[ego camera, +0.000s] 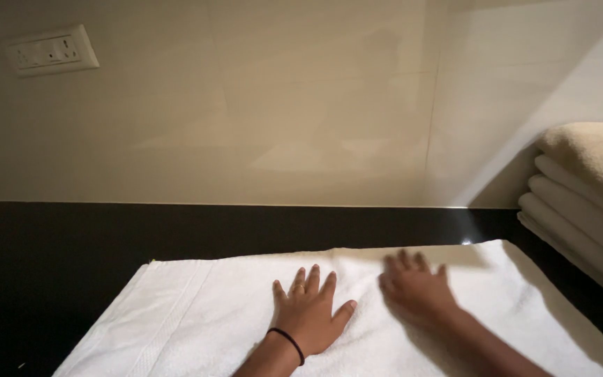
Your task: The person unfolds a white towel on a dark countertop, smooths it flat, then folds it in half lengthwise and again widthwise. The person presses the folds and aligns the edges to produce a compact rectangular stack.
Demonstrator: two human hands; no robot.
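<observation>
Left hand (310,312) flat, fingers spread on white towel (176,321), right hand (417,287) open, blurred, beside it, black counter (50,265), folded towels (584,209) at right

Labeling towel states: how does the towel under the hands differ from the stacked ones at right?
The white towel lies spread flat on the dark counter under both hands; the stacked towels are folded and piled. The top one in the stack looks beige, not white. Both are terry cloth.
</observation>
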